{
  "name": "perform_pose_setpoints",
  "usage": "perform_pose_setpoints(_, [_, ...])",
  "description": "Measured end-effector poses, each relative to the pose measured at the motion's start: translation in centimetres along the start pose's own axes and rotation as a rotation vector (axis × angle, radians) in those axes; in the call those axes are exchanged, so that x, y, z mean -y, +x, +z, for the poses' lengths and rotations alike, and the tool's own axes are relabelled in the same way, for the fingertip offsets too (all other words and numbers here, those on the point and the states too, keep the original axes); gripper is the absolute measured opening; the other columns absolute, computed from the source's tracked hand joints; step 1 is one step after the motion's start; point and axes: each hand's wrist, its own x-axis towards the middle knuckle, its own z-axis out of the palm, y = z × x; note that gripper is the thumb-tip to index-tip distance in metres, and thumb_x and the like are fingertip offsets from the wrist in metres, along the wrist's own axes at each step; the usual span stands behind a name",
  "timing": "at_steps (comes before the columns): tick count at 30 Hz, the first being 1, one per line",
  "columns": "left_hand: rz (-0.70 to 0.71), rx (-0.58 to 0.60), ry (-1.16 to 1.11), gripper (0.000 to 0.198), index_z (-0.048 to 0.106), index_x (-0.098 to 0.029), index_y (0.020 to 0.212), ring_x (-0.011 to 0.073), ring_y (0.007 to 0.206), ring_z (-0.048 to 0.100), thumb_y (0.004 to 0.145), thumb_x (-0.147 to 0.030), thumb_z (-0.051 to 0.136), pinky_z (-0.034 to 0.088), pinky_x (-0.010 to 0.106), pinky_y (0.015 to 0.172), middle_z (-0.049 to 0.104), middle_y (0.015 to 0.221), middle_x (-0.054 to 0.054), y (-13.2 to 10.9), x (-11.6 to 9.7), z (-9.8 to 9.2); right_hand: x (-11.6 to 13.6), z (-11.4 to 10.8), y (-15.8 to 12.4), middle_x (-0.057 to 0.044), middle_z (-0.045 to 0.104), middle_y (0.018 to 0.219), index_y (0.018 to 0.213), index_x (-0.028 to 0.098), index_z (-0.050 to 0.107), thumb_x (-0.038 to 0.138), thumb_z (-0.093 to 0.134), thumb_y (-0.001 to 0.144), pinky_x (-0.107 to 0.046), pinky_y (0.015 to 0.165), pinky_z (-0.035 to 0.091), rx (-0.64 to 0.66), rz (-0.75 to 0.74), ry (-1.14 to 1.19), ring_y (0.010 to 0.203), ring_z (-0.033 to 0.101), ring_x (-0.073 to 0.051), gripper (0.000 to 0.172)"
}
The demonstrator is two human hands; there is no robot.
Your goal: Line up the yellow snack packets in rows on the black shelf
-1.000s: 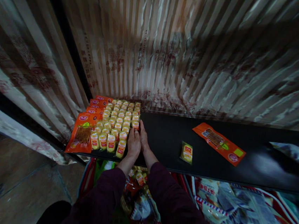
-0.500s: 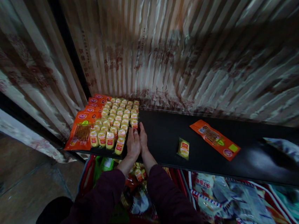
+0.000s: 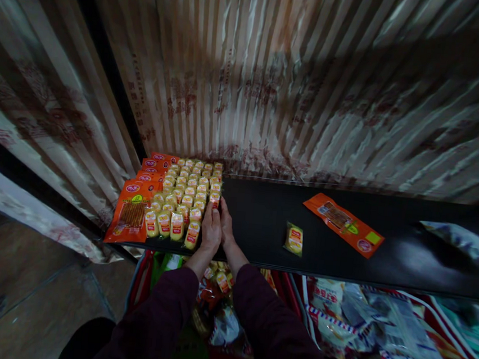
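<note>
On the black shelf (image 3: pixel 257 215), yellow wrapped snack cakes (image 3: pixel 178 227) with red-and-white labels stand in several close rows. My left hand (image 3: pixel 212 229) and my right hand (image 3: pixel 227 223) meet at the right side of these rows. Between their fingertips is a wrapped snack cake (image 3: pixel 214 199) at the near end of the rightmost row, its lower part hidden by my fingers. My left hand's edge lies close beside the front cakes. Orange snack packets (image 3: pixel 128 211) overlap in a row directly left of the cakes.
A single wrapped cake (image 3: pixel 294 239) and an orange packet (image 3: pixel 345 223) lie farther right on the shelf, with a whitish packet (image 3: pixel 465 238) beyond. Below the shelf edge are red baskets (image 3: pixel 291 297) of packaged snacks. A patterned striped curtain (image 3: pixel 263 108) hangs behind.
Both hands have shifted very slightly left, toward the rows, still around the same wrapped cake. The other packets look unmoved.
</note>
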Motion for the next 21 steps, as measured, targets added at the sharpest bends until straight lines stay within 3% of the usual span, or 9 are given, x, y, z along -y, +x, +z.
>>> perform_pose_setpoints(10, [0.1,-0.034,0.053,0.051,0.047,-0.011,0.131,0.0187,0.132,0.037,0.09,-0.036,0.03,0.023,0.032,0.113,0.045,0.14,0.012,0.6,0.6,0.6,-0.2,0.4,1.1,-0.003,0.056,0.13,0.129,0.024,0.05,0.028,0.045,0.08,-0.037,0.109,0.035,-0.006,-0.038,0.035,0.125,0.046,-0.018,0.049])
perform_pose_setpoints(21, [0.166,-0.042,0.09,0.052,0.047,-0.009,0.132,0.0204,0.133,0.036,0.09,-0.036,0.03,0.022,0.034,0.114,0.044,0.14,0.014,0.6,1.1,0.7,-1.9,0.2,1.5,-0.002,0.048,0.138,0.133,0.024,0.044,0.029,0.046,0.079,-0.038,0.114,0.026,0.042,-0.073,0.059,0.131,0.039,-0.018,0.054])
